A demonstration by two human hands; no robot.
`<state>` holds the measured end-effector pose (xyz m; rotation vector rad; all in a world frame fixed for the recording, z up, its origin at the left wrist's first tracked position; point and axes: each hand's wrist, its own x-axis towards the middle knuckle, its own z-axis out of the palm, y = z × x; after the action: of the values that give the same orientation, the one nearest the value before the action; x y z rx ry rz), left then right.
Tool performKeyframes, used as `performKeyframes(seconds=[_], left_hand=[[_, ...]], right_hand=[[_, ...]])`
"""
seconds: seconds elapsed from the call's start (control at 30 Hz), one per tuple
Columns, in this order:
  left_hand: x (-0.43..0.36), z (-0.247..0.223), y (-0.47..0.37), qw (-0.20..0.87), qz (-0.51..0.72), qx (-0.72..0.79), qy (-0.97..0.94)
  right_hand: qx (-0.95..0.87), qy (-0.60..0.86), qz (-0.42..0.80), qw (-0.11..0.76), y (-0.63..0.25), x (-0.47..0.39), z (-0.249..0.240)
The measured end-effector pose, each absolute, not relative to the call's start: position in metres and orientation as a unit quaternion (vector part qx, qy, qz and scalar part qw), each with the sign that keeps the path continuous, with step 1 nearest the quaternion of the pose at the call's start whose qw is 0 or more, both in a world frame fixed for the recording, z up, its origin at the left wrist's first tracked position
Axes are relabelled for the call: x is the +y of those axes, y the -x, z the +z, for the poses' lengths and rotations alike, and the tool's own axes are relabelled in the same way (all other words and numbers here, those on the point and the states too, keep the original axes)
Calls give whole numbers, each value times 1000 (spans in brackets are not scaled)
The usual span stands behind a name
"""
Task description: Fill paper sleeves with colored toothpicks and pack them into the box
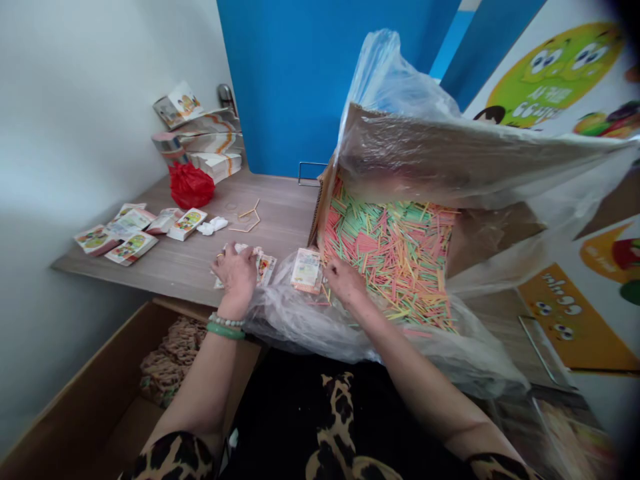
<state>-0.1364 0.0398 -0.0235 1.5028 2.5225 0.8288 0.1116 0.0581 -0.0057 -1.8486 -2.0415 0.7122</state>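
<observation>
Head view: left grip (235,270) part-open over packets (265,268), right grip (343,279) curled, both holds unclear; many sticks (400,267) lie loose.

count one left hand (235,270), one right hand (345,279), two bracelets (226,330), one red bag (191,186), one table (280,207) and two cardboard boxes (80,393); see too many sticks (390,250) and overlapping packs (132,248) to number exactly.

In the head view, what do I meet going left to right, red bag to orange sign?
Red bag → left hand → pack on the clear plastic → right hand → coloured sticks, mostly beyond that hand → orange sign.
</observation>
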Motion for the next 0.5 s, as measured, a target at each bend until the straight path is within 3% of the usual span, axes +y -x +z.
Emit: performKeyframes(seconds=[0.17,0.4,0.5], left_hand=[[47,-36,143,5,179,851,-494],[33,-11,121,-23,259,820,-511],[29,-6,95,93,356,755,-544]], right_hand=[[-716,666,204,48,-75,60,-9],[-679,686,239,106,-82,68,-21],[-691,665,234,159,-93,66,-24]])
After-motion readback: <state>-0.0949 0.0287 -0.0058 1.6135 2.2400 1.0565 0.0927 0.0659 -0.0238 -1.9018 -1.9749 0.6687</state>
